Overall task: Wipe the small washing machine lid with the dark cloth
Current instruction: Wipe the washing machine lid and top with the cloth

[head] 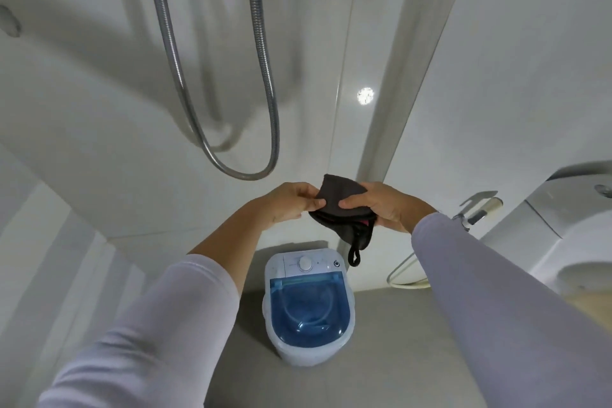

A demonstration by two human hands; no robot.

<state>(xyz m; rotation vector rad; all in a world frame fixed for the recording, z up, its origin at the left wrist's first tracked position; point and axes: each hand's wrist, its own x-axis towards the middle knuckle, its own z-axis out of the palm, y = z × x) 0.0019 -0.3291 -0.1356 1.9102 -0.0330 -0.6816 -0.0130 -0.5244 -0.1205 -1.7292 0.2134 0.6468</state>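
Head view: both hands are holding the dark cloth (334, 205) up at frame centre, above the washing machine.

Left hand (287, 202) is pinching the cloth's left edge while right hand (381, 205) is gripping its right side, thumb on top; the blue lid (309, 308) is sitting closed lower centre, untouched.

Glossy white wall tiles (496, 76) catch a round light reflection (365, 96). A metal shower hose (265, 76) loops down (ribbed, silvery). Grey floor (390, 341) below; a white toilet (569, 242) at right.
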